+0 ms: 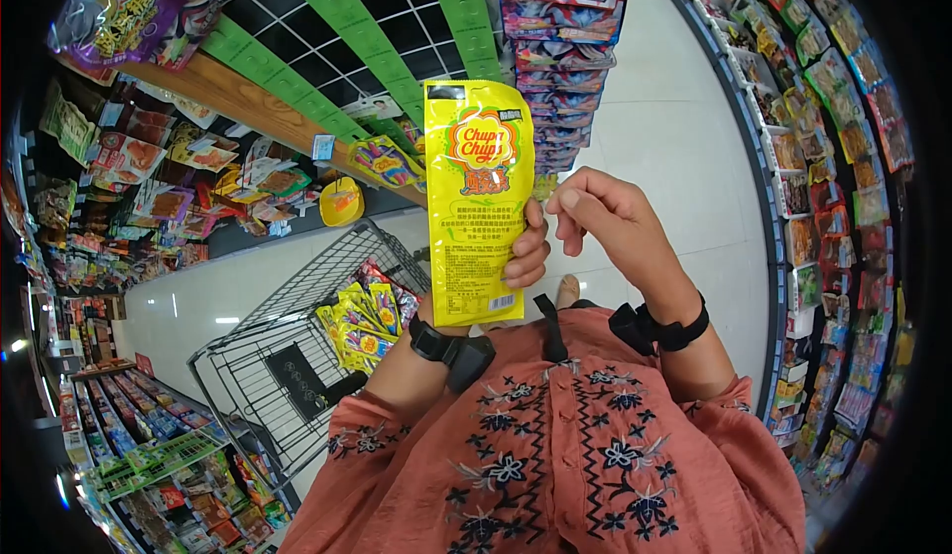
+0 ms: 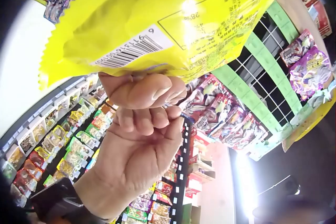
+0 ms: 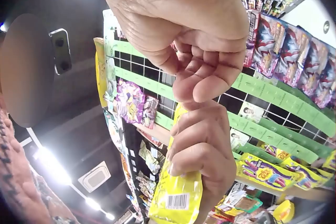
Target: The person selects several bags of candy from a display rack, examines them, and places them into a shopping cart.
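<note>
Yellow packet point(image 1: 476, 207) held up in the left hand point(image 2: 131, 155)

In the centre of the head view, the "Chupa Chups" packet faces the camera; the left hand's grip grasps its right edge. The right hand point(image 1: 610, 217), just beside it, has its grip loosely clenched, fingers curled and thumb bent in. Lower left of centre, a shopping cart point(image 1: 295, 380) carries more yellow packets point(image 1: 362, 321). Green strips point(image 1: 337, 18) hang at the upper left; stocked shelves point(image 1: 833, 157) curve down the right side.
</note>
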Tool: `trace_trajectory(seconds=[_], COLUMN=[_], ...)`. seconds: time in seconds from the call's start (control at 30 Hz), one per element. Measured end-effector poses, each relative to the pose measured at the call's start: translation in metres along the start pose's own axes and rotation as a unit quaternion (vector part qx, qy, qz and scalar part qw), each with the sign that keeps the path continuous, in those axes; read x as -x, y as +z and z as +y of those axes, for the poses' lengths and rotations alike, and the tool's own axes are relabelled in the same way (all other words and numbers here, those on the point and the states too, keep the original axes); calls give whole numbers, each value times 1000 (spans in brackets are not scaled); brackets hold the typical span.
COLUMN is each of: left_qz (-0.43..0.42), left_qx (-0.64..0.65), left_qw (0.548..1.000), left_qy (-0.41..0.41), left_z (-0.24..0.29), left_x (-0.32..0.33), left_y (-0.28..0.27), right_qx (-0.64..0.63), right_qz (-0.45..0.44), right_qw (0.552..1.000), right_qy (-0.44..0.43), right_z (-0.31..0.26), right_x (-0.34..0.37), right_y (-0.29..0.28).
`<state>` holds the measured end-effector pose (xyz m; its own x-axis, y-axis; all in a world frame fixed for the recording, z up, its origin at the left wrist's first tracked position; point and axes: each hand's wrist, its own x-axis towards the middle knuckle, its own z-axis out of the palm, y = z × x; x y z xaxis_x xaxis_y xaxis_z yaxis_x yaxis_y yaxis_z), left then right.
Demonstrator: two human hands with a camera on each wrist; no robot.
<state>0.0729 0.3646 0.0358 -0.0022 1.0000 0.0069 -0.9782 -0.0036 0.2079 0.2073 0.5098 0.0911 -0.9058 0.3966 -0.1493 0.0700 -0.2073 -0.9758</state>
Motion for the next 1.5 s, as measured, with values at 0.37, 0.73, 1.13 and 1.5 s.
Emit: trace_trajectory(seconds=[0.37,0.73,1.13,1.5], left_qz=[41,356,393,358], left_qx=[-5,-393,-510,-465], left_qw=[999,843,764,809], left_qy=[17,94,51,-35], left_z=[7,19,21,8], left_x=[-7,-12,1,7], left_y=[-13,-51,-61,-105], right_qx=[5,-218,-169,-96], right_qz=[-19,-5,25,51], right_qw=[1000,973,980,985], right_qy=[-3,73,98,134], right_z=[3,46,83,145], right_x=[-20,-74,-87,-65], right_y=[-12,-18,-15,-17])
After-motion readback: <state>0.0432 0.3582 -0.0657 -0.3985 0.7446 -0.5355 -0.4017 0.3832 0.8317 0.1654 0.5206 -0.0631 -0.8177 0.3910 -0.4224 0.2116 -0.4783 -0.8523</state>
